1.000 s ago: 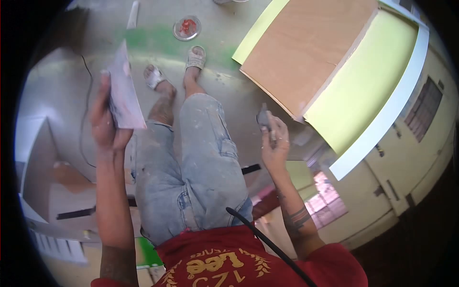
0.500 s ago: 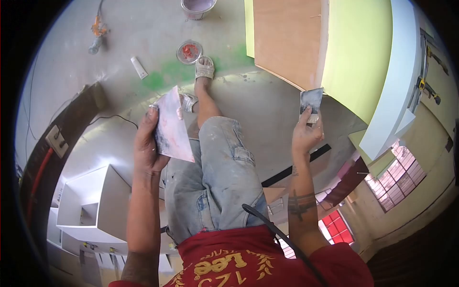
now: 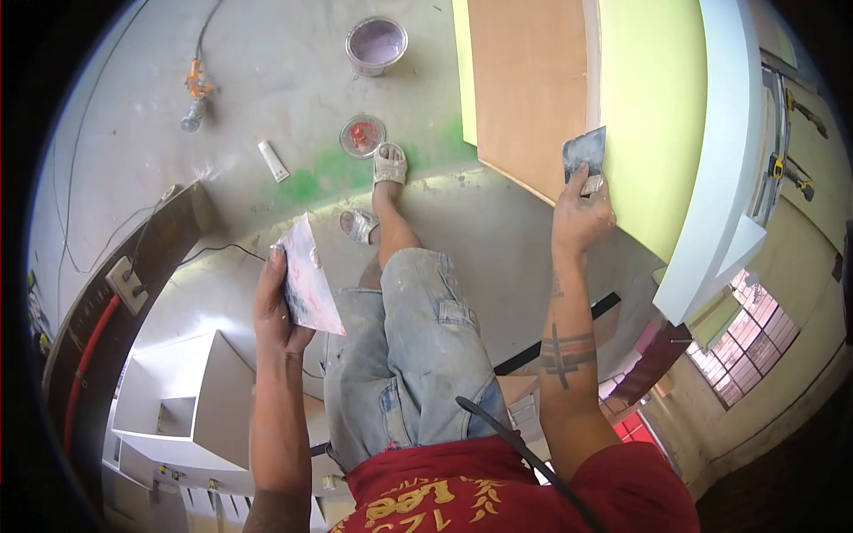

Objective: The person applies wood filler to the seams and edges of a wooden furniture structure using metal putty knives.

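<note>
My left hand (image 3: 274, 311) grips a thin flat board (image 3: 310, 282) smeared with pinkish-white and grey putty, its thumb along the near edge. In my right hand (image 3: 582, 211) is a putty knife (image 3: 584, 153) with a wide grey-stained blade pointing away from me. The blade overlaps the pale yellow-green face of a cabinet panel (image 3: 653, 107) in this view, close to its border with a brown wooden panel (image 3: 524, 84).
On the floor ahead stand a bucket (image 3: 376, 44) of light purple paste, a round lid (image 3: 362, 136) with red residue, and a white tube (image 3: 274, 162). An orange corded tool (image 3: 195, 89) lies farther left. White open cabinets (image 3: 182, 400) and a power outlet (image 3: 127, 284) are left.
My right hand with the putty knife has moved up and slightly right over the yellow-green panel. The board in my left hand has dropped lower. The view has shifted, showing more floor ahead.
</note>
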Tool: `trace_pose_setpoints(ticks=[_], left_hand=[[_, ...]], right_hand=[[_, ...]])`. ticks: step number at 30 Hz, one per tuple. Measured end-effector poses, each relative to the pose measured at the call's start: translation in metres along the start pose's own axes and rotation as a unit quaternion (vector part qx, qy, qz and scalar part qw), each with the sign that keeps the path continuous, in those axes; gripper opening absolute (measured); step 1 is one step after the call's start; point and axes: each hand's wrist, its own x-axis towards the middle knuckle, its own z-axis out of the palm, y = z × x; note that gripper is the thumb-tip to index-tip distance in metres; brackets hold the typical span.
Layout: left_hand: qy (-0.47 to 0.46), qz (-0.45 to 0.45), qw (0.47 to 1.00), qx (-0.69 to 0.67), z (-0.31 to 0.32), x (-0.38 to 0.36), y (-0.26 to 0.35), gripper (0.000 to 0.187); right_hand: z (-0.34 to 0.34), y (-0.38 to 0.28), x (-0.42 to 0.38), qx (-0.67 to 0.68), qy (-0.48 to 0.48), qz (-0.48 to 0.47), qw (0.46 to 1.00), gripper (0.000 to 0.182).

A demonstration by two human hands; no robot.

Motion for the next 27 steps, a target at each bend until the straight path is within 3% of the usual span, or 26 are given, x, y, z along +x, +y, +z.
trace_pose_setpoints(ticks=[16,19,27], left_hand=[[0.053,0.036,0.992,-0.112,-0.018,-0.004,0.016,0.031],[0.101,0.041,0.981,-0.162,-0.006,-0.007,0.027,0.032],[0.066,0.064,0.978,-0.187,0.000,0.010,0.039,0.033]], right_hand=[[0.089,-0.086,0.126,-0.023,0.027,-0.013,0.999,0.033],[0.102,-0.103,0.158,-0.015,0.035,-0.020,0.999,0.034],[0.158,-0.138,0.257,-0.040,0.057,-0.039,0.997,0.031]])
